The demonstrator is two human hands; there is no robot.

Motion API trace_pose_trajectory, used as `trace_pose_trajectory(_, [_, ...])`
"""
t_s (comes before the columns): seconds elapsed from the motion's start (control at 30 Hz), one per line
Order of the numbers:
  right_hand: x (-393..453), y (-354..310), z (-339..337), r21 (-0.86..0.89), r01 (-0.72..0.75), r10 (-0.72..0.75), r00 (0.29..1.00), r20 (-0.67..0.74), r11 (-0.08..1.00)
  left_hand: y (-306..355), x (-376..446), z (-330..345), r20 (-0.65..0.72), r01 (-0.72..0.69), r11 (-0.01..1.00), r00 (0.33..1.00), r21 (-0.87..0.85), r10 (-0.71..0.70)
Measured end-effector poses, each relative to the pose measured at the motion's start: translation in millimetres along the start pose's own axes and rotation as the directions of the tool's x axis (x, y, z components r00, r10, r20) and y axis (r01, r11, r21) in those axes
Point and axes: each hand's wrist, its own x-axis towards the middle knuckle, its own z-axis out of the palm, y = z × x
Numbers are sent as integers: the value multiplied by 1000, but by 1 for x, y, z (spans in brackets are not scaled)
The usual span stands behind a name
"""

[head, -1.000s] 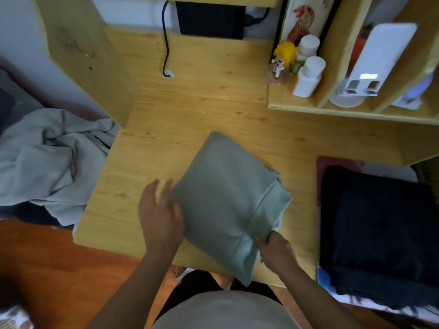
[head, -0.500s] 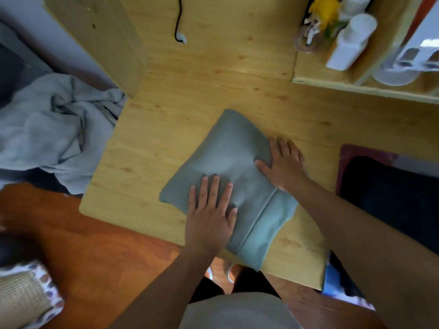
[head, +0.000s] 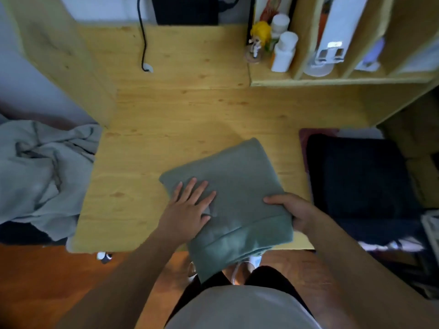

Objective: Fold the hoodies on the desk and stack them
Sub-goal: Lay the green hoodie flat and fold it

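A folded grey-green hoodie (head: 237, 181) lies at the front of the wooden desk (head: 166, 129), its near end hanging over the desk's front edge. My left hand (head: 190, 207) lies flat on its left part with fingers straight. My right hand (head: 292, 210) grips the hoodie's right edge, thumb on top and fingers under the cloth. A folded dark hoodie (head: 361, 184) lies to the right, on a surface beside the desk. An unfolded light grey hoodie (head: 40, 172) is crumpled at the left, off the desk's side.
A shelf unit (head: 332, 77) at the back right holds white bottles (head: 283, 53), a yellow figurine (head: 260, 34) and a white device (head: 335, 36). A black cable (head: 143, 43) hangs onto the desk at the back. An upright wooden panel (head: 64, 55) borders the left.
The folded hoodie has slid to the right and turned. My right hand went from lying flat on top to gripping the right edge. My left hand still presses on it.
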Motion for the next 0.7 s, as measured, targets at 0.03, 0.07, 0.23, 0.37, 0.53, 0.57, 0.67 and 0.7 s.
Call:
trace_pose_trajectory(0.03, [-18, 3, 11, 19, 101, -100, 994, -35, 995, 8, 2, -17, 42, 35, 991, 999, -127, -30])
trace_pose_trajectory(0.07, [-39, 2, 22, 3, 213, -212, 974, -80, 977, 17, 2, -39, 86, 87, 933, 994, -351, -60])
trace_pose_trajectory(0.23, [-173, -47, 93, -314, 632, -662, 749, 15, 708, 26, -29, -147, 147, 179, -426, 983, -887, 106])
trace_pose_trajectory(0.37, [-166, -50, 163, -881, 356, -710, 703, 34, 310, -13, -51, -152, 194, 198, -681, 977, -705, 82])
trace_pose_trajectory(0.53, [-71, 44, 201, -885, 353, -493, 853, 171, 305, -30, -62, -58, 576, 474, -539, 817, -696, -25])
trace_pose_trajectory(0.57, [-66, 54, 189, -865, 356, -538, 834, 123, 354, -27, -60, -37, 649, 559, -423, 754, -713, -98])
trace_pose_trajectory(0.67, [-43, 66, 114, -902, 191, -802, 552, -227, 387, -9, -53, 2, 688, 640, -253, 666, -725, -289])
trace_pose_trajectory(0.7, [-37, 65, 83, -874, 68, -757, 536, -374, 480, -3, -48, 8, 654, 609, -241, 680, -756, -333])
